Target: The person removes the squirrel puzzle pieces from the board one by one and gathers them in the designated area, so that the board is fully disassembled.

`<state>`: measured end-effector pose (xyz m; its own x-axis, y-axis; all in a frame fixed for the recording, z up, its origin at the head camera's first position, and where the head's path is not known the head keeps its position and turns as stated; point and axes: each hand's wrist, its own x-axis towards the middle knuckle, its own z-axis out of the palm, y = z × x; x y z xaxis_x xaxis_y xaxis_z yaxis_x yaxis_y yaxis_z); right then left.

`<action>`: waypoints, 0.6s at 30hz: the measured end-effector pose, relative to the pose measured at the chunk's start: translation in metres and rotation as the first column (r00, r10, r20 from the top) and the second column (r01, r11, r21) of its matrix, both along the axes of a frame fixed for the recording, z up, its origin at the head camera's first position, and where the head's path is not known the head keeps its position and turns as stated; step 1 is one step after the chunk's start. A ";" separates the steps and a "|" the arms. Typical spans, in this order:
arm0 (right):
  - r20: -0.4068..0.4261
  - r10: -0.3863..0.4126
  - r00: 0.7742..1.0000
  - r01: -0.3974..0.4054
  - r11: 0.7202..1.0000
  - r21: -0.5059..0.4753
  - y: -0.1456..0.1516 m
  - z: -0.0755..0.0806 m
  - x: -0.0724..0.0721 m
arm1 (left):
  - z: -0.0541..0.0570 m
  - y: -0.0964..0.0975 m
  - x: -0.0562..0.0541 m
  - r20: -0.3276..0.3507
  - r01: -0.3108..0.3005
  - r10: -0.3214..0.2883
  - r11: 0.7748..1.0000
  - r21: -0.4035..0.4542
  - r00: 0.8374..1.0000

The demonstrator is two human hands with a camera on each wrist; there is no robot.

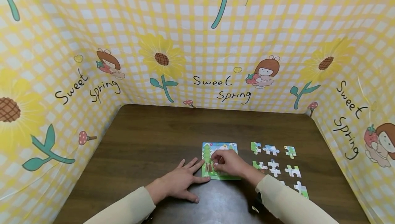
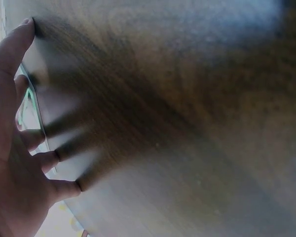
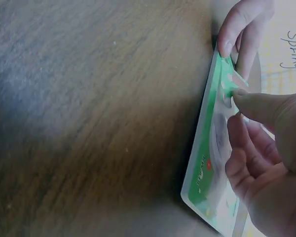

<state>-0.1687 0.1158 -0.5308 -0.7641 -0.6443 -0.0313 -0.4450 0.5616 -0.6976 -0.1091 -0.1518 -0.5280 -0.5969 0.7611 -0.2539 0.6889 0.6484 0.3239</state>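
Observation:
A square puzzle board (image 1: 206,174) with a green border lies on the table, a picture of trees and other shapes showing on it. My left hand (image 1: 180,181) rests flat with spread fingers, its index finger and thumb at the board's left edge. Over the middle of the board, my right hand (image 1: 229,163) pinches a small puzzle piece (image 3: 228,98) between thumb and fingers, low against the board surface. The fingers hide most of that piece. In the left wrist view, the left hand (image 2: 15,148) touches the tabletop with its fingertips.
Several loose jigsaw pieces (image 1: 273,167) lie in rough rows to the right of the board; the right sleeve (image 1: 284,195) covers some. Another small piece (image 1: 255,209) sits near the right cuff. A yellow checked cloth (image 1: 197,52) encloses the dark wooden table (image 1: 148,131) at the back and sides.

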 end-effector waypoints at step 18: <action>0.071 -0.099 0.993 0.102 0.994 -0.030 0.117 0.040 0.013 | 0.000 0.003 0.001 -0.002 -0.017 0.017 1.000 -0.021 1.000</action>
